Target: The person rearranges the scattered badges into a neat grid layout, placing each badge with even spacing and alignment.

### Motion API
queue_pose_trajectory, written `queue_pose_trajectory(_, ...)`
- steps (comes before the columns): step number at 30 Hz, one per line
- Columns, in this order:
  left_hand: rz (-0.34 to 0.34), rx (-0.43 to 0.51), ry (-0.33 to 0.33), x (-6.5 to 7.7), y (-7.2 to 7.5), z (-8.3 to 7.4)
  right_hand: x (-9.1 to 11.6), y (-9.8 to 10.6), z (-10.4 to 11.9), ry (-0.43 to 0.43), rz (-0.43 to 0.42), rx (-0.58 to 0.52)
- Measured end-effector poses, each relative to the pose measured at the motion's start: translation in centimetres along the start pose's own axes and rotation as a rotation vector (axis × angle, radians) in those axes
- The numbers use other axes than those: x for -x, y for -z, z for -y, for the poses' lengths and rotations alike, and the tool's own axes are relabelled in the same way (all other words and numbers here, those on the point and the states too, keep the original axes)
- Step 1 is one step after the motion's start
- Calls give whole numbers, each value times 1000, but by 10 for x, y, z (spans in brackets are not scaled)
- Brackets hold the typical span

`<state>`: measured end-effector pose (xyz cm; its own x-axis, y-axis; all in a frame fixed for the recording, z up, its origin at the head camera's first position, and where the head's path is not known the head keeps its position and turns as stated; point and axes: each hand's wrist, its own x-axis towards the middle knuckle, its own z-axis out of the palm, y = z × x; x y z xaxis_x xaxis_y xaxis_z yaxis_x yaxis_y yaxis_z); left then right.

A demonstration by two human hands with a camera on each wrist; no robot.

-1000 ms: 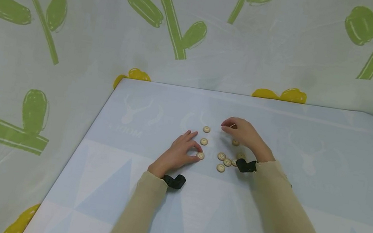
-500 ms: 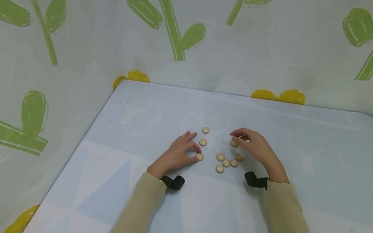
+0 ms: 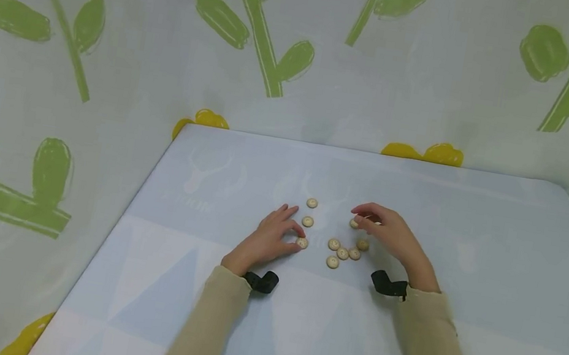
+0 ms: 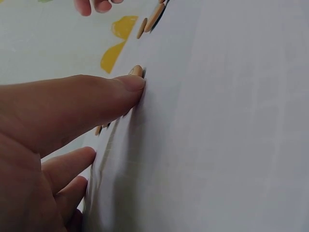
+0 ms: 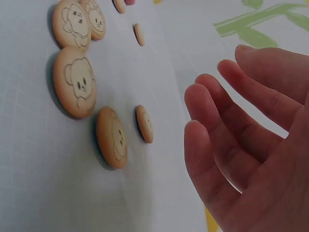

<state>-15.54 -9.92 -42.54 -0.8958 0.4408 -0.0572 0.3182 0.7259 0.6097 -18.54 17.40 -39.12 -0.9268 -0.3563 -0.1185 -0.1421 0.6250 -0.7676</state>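
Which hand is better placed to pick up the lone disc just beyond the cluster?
Probably the right hand: it holds nothing and hovers close to that disc, while the left hand is farther off, pinching another disc.

We see the left hand point(image 3: 264, 241) pinching a round disc point(image 3: 302, 243) on the pale surface point(image 3: 494, 266), the right hand point(image 3: 388, 234) just beside a second disc point(image 3: 353, 223), and five clustered discs point(image 3: 342, 253) nearby.

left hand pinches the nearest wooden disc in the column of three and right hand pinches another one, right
The right hand pinches nothing: the right wrist view shows no disc between its fingers. The left hand does pinch the column's nearest wooden disc.
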Motion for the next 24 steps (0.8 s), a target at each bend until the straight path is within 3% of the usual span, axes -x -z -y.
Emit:
queue_pose_trajectory(7, -9, 1, -17, 1, -1, 2, -1, -10, 4, 17, 17, 24)
queue_pose_trajectory(18, -21, -12, -27, -2, 0, 3, -2, -9, 7, -25, 40, 145)
queue_pose_trajectory(24, -7, -5, -6, -3, -1, 3, -7, -18, 8, -23, 137, 185)
